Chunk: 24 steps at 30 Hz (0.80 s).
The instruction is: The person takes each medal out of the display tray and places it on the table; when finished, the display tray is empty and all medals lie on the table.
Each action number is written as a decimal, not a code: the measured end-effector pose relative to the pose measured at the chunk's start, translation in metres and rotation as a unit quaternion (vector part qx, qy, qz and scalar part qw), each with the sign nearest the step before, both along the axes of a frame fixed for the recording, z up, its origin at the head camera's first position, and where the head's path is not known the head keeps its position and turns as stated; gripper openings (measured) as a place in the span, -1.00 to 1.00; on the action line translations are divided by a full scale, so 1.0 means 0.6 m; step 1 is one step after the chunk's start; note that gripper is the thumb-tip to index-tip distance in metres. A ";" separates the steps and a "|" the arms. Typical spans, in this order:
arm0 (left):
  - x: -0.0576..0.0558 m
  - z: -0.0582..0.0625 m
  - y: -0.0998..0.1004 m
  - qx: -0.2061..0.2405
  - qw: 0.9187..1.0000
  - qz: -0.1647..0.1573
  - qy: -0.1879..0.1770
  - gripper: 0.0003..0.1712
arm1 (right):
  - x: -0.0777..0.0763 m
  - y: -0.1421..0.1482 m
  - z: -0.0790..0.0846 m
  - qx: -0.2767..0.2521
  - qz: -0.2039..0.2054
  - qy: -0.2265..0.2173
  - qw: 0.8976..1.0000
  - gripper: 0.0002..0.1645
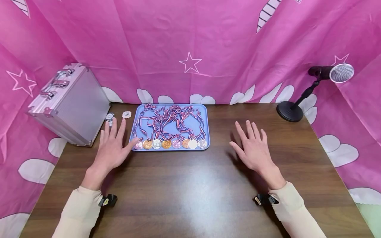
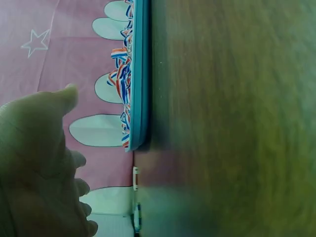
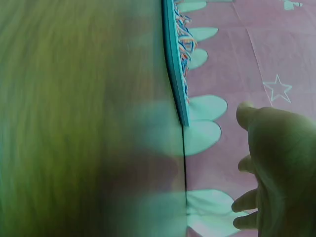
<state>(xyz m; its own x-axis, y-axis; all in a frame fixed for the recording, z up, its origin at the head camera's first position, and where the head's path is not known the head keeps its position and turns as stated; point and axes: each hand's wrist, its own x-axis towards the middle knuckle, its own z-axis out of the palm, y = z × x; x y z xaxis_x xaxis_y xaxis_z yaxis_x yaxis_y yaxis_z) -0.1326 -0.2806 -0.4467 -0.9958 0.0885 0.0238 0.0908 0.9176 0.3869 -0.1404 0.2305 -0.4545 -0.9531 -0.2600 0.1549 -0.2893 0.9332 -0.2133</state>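
A blue tray [image 1: 171, 149] lies towards the back of the table, holding a row of medals [image 1: 166, 144] in gold, silver and pinkish tones. Their striped red, white and blue ribbons [image 1: 178, 119] are heaped behind them. My left hand [image 1: 111, 148] hovers at the tray's left side with fingers spread, its thumb over the corner near the end medal. It holds nothing. Well to the right of the tray, my right hand [image 1: 253, 150] is spread above the table, also holding nothing. Both wrist views show the tray's edge beyond the hands.
A silver case [image 1: 80, 105] stands at the back left. Beside it lie round poker chips [image 1: 109, 116] and a white plaque marked 100 [image 1: 126, 114]. A microphone [image 1: 340, 73] on a black stand [image 1: 290, 111] occupies the back right. A pink curtain [image 1: 190, 39] hangs behind the wooden table [image 1: 178, 198].
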 end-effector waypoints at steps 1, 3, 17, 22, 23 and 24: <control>-0.001 -0.002 -0.001 0.013 1.000 0.004 -0.006 0.18 | -0.001 -0.006 0.000 -0.006 0.002 -0.001 1.000 -0.04; -0.004 -0.005 -0.003 0.042 0.999 0.014 -0.012 0.14 | -0.002 -0.018 0.000 -0.016 0.006 -0.003 1.000 -0.06; -0.042 -0.089 -0.010 0.238 0.962 0.097 0.089 -0.34 | -0.004 -0.107 -0.021 -0.145 0.034 0.046 0.988 -0.50; -0.027 -0.068 0.009 0.261 0.953 0.133 0.073 -0.49 | -0.007 -0.134 -0.024 -0.186 0.036 0.036 0.981 -0.63; -0.028 -0.071 0.009 0.261 0.953 0.136 0.075 -0.51 | -0.007 -0.138 -0.025 -0.191 0.034 0.032 0.980 -0.65; -0.029 -0.073 0.009 0.260 0.952 0.140 0.080 -0.53 | -0.008 -0.143 -0.025 -0.193 0.031 0.029 0.980 -0.67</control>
<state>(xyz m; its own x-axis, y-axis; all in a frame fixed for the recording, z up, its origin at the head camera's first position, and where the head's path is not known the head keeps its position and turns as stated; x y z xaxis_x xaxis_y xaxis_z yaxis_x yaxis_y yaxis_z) -0.1497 -0.2749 -0.4905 -0.9587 -0.2445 0.1457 -0.0324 0.6024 0.7976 -0.1455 0.1448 -0.4697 -0.9240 -0.2287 0.3065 -0.3651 0.7663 -0.5287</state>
